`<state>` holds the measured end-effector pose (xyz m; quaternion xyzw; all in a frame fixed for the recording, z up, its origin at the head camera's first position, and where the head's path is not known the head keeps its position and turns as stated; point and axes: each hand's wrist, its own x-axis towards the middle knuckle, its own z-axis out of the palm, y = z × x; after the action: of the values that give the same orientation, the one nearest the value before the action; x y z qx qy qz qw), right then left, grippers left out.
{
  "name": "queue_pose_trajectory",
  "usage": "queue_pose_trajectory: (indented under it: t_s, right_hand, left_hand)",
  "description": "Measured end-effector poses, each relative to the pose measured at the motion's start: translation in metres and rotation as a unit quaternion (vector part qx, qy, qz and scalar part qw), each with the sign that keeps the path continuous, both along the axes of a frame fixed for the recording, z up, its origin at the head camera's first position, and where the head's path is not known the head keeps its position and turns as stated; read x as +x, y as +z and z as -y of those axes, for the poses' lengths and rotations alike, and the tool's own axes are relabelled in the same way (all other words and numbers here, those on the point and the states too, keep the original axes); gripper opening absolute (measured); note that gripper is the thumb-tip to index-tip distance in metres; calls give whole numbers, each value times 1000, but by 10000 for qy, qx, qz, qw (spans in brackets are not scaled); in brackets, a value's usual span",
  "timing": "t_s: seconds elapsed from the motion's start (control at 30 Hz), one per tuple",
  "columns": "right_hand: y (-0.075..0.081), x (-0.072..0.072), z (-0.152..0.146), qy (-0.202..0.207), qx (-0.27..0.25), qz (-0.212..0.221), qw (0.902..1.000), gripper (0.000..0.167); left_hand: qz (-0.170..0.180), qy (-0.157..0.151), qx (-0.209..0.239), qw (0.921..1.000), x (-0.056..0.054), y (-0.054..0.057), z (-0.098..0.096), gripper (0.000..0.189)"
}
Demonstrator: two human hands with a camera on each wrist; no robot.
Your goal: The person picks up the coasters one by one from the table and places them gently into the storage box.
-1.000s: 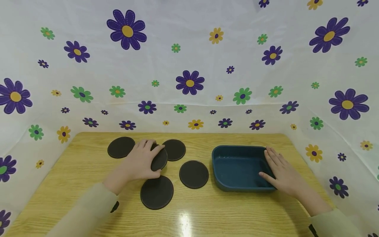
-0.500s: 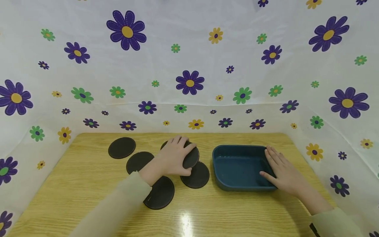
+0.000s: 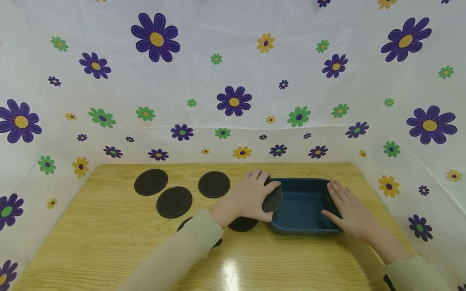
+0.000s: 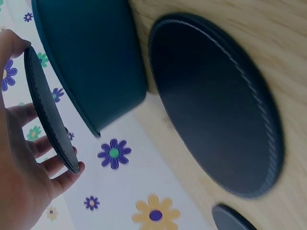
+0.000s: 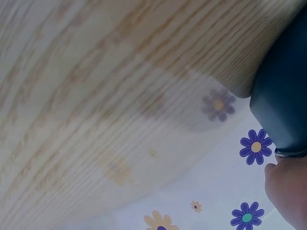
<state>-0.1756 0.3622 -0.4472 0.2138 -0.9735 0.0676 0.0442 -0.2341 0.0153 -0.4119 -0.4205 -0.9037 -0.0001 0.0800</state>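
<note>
In the head view my left hand (image 3: 251,196) pinches a black round coaster (image 3: 274,201) by its edge, at the left rim of the dark blue rectangular tub (image 3: 303,231). The left wrist view shows this coaster (image 4: 48,108) tilted on edge between thumb and fingers, apart from the tub wall (image 4: 96,62). My right hand (image 3: 349,212) lies with straight fingers along the tub's right rim, thumb toward the inside. Only part of that hand (image 5: 290,191) shows in the right wrist view, against the tub (image 5: 283,105).
Several matching coasters lie flat on the wooden table (image 3: 109,242): one at back left (image 3: 151,182), one in front of it (image 3: 174,201), one at back centre (image 3: 214,184). My left arm partly hides one (image 3: 243,224) near the tub and another (image 3: 183,223). Flower-printed cloth (image 3: 233,60) surrounds the table.
My left hand has lifted the coaster from among the others and carried it rightward, past the back centre one, to the tub's left rim. My right hand has stayed on the tub.
</note>
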Motion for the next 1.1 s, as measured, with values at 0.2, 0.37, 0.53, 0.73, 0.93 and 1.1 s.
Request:
queue_pose_trajectory:
  t_s: [0.2, 0.37, 0.53, 0.73, 0.93, 1.1]
  right_hand:
    - [2, 0, 1, -30, -42, -11, 10000, 90]
    - [2, 0, 1, -25, -74, -48, 10000, 89]
    - [2, 0, 1, -64, -77, 64, 9999, 89]
    - [1, 0, 0, -17, -77, -60, 10000, 88]
    - [1, 0, 1, -63, -138, 47, 9999, 89]
    - [1, -1, 1, -99, -158, 88, 9998, 90]
  left_hand:
    - [-79, -72, -198, 9997, -1, -1, -35, 89]
    - [-97, -181, -230, 9995, -1, -8, -58, 88]
    - [-47, -222, -511, 9984, 1, -16, -68, 84]
    - [131, -90, -910, 9957, 1, -24, -70, 81]
    - [187, -69, -1028, 9945, 0, -27, -71, 78]
    - [72, -183, -931, 9955, 1, -23, -66, 74]
